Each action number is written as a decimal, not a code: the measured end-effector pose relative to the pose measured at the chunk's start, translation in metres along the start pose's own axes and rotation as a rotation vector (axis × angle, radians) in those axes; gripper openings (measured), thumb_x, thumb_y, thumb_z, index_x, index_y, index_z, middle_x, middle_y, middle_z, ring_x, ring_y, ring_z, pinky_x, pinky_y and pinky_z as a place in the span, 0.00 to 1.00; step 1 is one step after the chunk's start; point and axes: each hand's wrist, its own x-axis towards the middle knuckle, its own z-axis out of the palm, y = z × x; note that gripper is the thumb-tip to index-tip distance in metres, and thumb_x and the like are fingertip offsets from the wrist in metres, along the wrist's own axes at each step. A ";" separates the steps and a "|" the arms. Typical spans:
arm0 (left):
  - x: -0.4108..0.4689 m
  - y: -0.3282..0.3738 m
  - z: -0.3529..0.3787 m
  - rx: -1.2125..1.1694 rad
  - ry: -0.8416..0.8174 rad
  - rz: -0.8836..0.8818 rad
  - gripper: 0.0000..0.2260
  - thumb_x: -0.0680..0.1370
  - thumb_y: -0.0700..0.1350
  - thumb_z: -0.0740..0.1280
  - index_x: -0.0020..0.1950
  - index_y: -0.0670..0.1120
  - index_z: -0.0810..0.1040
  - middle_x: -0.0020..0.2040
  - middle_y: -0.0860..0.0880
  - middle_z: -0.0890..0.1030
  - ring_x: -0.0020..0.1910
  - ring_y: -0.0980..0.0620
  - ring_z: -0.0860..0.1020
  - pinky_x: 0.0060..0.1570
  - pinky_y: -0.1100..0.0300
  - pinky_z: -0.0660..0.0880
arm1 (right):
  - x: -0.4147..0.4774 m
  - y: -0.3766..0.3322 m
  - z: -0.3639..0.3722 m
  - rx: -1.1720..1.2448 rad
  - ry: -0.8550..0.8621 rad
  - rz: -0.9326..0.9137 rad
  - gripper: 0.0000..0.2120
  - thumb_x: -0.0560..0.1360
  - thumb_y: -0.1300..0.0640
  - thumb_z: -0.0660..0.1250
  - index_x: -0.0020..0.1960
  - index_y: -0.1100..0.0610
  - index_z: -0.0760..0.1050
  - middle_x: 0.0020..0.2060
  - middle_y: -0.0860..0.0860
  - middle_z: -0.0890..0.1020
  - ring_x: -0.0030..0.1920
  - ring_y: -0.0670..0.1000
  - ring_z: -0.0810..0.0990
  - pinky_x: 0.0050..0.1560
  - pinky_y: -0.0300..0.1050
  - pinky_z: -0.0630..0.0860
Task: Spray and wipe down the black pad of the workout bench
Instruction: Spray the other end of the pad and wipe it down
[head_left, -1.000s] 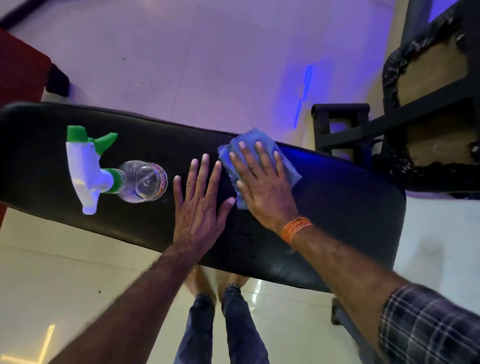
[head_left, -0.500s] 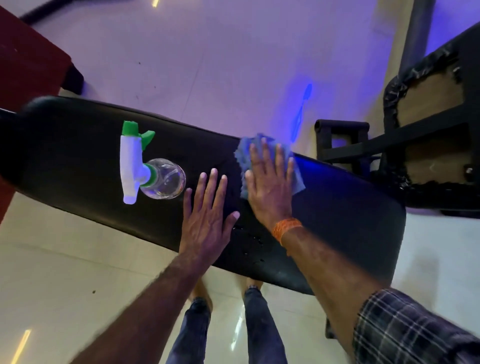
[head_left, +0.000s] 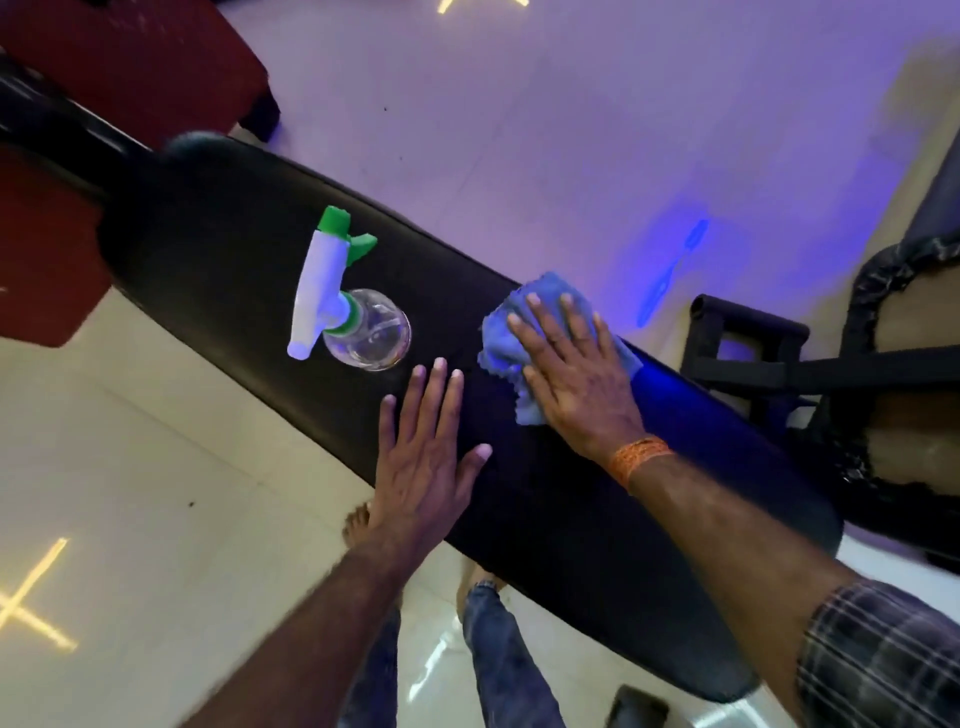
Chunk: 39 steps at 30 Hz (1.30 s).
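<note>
Right hand (head_left: 576, 379) is pressing the blue microfibre cloth (head_left: 501, 340) flat, fingers spread, gripping nothing. Left hand (head_left: 423, 467) is lying open-palmed on the black pad (head_left: 649, 499), probably bracing. Spray bottle (head_left: 345, 312) is resting nearby, within reach.

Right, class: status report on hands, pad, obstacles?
Right hand flat on blue cloth. Left hand flat on black bench pad. Clear spray bottle standing nearby.

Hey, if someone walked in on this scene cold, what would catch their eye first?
Probably the right hand pressed flat on a blue cloth in the middle of the black bench pad. Next, the clear spray bottle with its white and green trigger head, standing on the pad left of the cloth, and the left hand braced flat on the pad's near edge.
</note>
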 end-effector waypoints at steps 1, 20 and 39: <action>0.000 0.001 0.001 0.000 -0.003 -0.008 0.34 0.83 0.62 0.57 0.84 0.45 0.59 0.85 0.46 0.57 0.85 0.46 0.53 0.80 0.39 0.54 | 0.015 -0.009 0.001 0.024 0.004 0.067 0.28 0.85 0.46 0.48 0.84 0.47 0.54 0.85 0.48 0.53 0.84 0.58 0.49 0.81 0.65 0.49; -0.024 0.000 0.001 -0.055 -0.036 -0.129 0.37 0.82 0.65 0.55 0.85 0.44 0.55 0.86 0.47 0.53 0.85 0.47 0.49 0.81 0.39 0.54 | 0.015 -0.006 0.000 -0.065 -0.005 -0.137 0.27 0.86 0.47 0.49 0.85 0.46 0.52 0.85 0.47 0.53 0.84 0.57 0.49 0.82 0.63 0.49; -0.016 0.018 -0.018 -0.258 -0.063 -0.237 0.33 0.81 0.64 0.54 0.81 0.46 0.65 0.84 0.44 0.59 0.83 0.42 0.56 0.78 0.37 0.57 | -0.088 -0.026 -0.005 0.261 0.130 0.171 0.26 0.84 0.44 0.60 0.81 0.45 0.63 0.83 0.50 0.61 0.82 0.56 0.58 0.77 0.54 0.57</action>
